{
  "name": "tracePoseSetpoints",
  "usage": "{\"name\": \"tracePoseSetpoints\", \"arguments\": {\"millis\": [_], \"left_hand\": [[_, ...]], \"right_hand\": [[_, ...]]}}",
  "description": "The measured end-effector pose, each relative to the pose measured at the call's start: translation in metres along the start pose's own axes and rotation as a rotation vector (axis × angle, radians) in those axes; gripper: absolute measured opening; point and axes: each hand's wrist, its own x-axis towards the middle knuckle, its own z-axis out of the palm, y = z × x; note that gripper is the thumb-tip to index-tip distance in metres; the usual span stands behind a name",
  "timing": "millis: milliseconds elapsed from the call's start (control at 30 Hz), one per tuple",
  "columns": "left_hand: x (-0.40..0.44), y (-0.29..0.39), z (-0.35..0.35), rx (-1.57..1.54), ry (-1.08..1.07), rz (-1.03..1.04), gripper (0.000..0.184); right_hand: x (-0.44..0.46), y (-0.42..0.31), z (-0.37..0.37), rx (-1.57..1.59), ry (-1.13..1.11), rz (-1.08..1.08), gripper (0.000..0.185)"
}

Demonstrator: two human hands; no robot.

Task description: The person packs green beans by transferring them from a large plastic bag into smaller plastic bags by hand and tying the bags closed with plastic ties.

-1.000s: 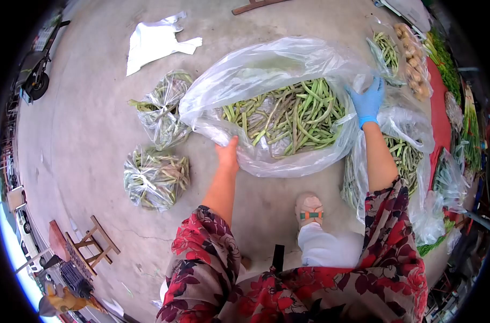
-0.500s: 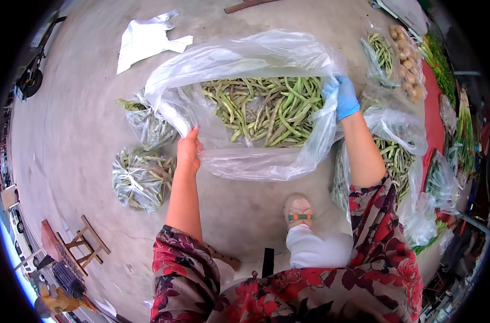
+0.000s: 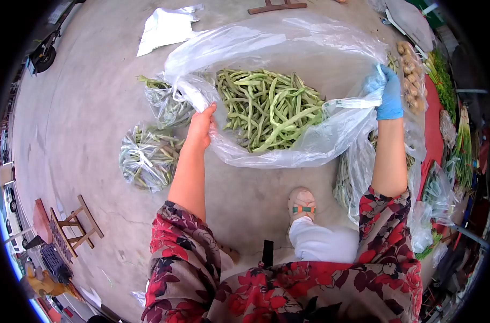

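Observation:
A large clear plastic bag [image 3: 277, 43] is stretched wide between my two hands. Inside it lies a heap of green beans [image 3: 272, 107], long flat pods gathered toward the left and middle. My left hand [image 3: 203, 126], bare, is closed on the bag's left edge. On the other side my right hand [image 3: 389, 97], in a blue glove, grips the right edge of the bag. Both hands' fingertips are partly hidden by the folded plastic.
Two tied bags of beans, an upper bag [image 3: 167, 102] and a lower bag [image 3: 148, 159], sit on the floor at left. More bagged beans [image 3: 344, 183] stand at right, beside potatoes [image 3: 413, 78] and scallions [image 3: 463, 145]. A wooden stool [image 3: 75, 223] is at lower left.
My right hand has moved right and pulled the bag wider. The beans have shifted left into a tighter heap. My left hand has risen slightly and moved a little right in view.

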Motion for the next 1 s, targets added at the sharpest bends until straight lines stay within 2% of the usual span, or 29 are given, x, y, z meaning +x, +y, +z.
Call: {"name": "tracePoseSetpoints", "arguments": {"millis": [33, 100, 167, 200, 267, 300, 367, 400, 467, 500, 533, 600, 633, 700, 767, 867, 933, 1000], "left_hand": [[-0.002, -0.003, -0.001, 0.043, 0.008, 0.002, 0.021], [-0.001, -0.013, -0.009, 0.082, 0.019, 0.049, 0.026], [-0.001, -0.013, -0.013, 0.157, 0.023, 0.062, 0.034], [0.001, -0.014, -0.013, 0.171, 0.041, 0.112, 0.04], [0.002, -0.018, -0.012, 0.196, 0.077, 0.209, 0.053], [0.001, -0.018, -0.009, 0.385, 0.198, 0.313, 0.059], [-0.006, -0.014, 0.003, 0.757, 0.443, 0.524, 0.07], [-0.029, -0.002, 0.018, 0.968, 0.514, 0.552, 0.079], [-0.052, 0.007, 0.039, 1.204, 0.535, 0.93, 0.08], [-0.059, 0.006, 0.047, 1.312, 0.541, 1.129, 0.08], [-0.066, 0.001, 0.056, 1.344, 0.317, 1.177, 0.083], [-0.087, -0.013, 0.076, 1.396, -0.134, 1.205, 0.084], [-0.101, -0.023, 0.084, 1.424, -0.354, 1.191, 0.083], [-0.114, -0.056, 0.091, 1.457, -0.56, 1.09, 0.082], [-0.114, -0.085, 0.086, 1.675, -0.677, 0.974, 0.082], [-0.087, -0.138, 0.068, 1.965, -0.726, 0.767, 0.081], [-0.076, -0.16, 0.049, 1.964, -0.778, 0.731, 0.077], [-0.076, -0.163, 0.041, 1.929, -0.787, 0.693, 0.073]], "right_hand": [[0.017, 0.005, -0.052, -0.017, -0.115, 0.133, 0.022], [0.018, 0.032, -0.079, -0.176, 0.027, 0.143, 0.026], [0.011, 0.054, -0.087, -0.458, 0.536, -0.12, 0.031], [0.005, 0.049, -0.088, -0.606, 0.594, -0.107, 0.044], [-0.005, 0.04, -0.08, -1.249, 0.736, -0.23, 0.046], [-0.012, 0.034, -0.068, -1.574, 0.794, -0.29, 0.047], [-0.037, 0.021, -0.018, -1.912, 0.726, -0.422, 0.046], [-0.051, 0.016, 0.01, -2.082, 0.684, -0.485, 0.046], [-0.07, 0.015, 0.052, -2.125, 0.598, -0.952, 0.041], [-0.075, 0.016, 0.07, -2.004, 0.458, -1.058, 0.039], [-0.078, 0.018, 0.085, -1.876, 0.325, -1.158, 0.038], [-0.081, 0.029, 0.113, -1.989, 0.214, -1.266, 0.045], [-0.072, 0.036, 0.116, -2.021, 0.146, -1.241, 0.053], [-0.038, 0.057, 0.11, -2.1, 0.019, -1.16, 0.067], [-0.003, 0.071, 0.102, -2.216, -0.112, -1.055, 0.075], [0.041, 0.088, 0.088, -2.39, -0.283, -0.861, 0.078], [0.067, 0.101, 0.08, -2.469, -0.336, -0.721, 0.077], [0.092, 0.113, 0.074, -2.516, -0.332, -0.493, 0.076]]}}
